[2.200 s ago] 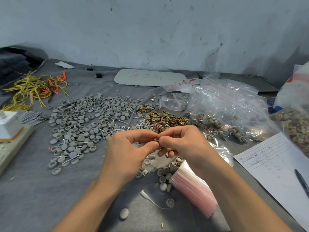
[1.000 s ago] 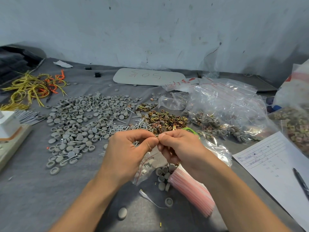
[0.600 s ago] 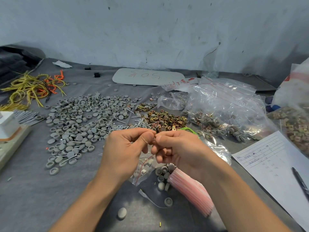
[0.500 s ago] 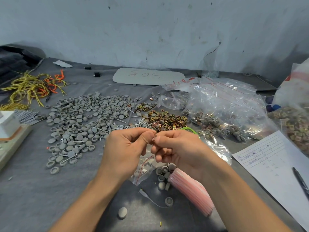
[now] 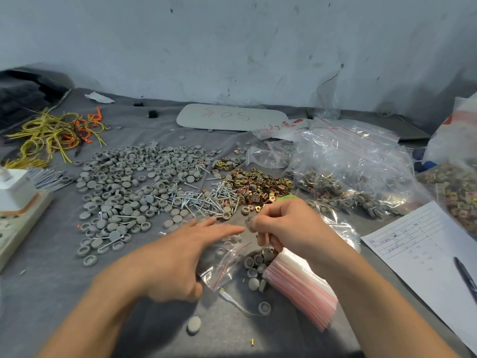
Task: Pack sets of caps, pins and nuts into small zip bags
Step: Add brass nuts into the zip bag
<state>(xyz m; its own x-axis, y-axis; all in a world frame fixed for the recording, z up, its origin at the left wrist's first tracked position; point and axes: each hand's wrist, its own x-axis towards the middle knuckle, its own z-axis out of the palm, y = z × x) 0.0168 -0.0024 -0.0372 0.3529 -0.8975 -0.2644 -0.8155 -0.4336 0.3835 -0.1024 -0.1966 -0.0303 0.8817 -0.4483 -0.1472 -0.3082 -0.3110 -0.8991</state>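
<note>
On the grey cloth lie a wide spread of grey caps (image 5: 134, 182), a heap of silver pins (image 5: 204, 197) and a pile of brass nuts (image 5: 258, 182). My right hand (image 5: 286, 228) pinches the top of a small clear zip bag (image 5: 222, 264) with a red seal line; the bag's contents are blurred. My left hand (image 5: 185, 254) is off the bag, fingers stretched flat over it and pointing towards the pins. A stack of empty red-lined zip bags (image 5: 302, 288) lies under my right wrist, with a few loose caps beside it.
Large clear bags of filled sets (image 5: 348, 171) crowd the right side. A lined paper sheet (image 5: 423, 249) with a pen (image 5: 464, 275) lies at the right edge. Yellow and orange wires (image 5: 49, 133) and a white power strip (image 5: 18, 210) sit on the left.
Both hands were pinching the bag's top together. Now my left hand has let go and spread out flat, while my right hand still holds the bag.
</note>
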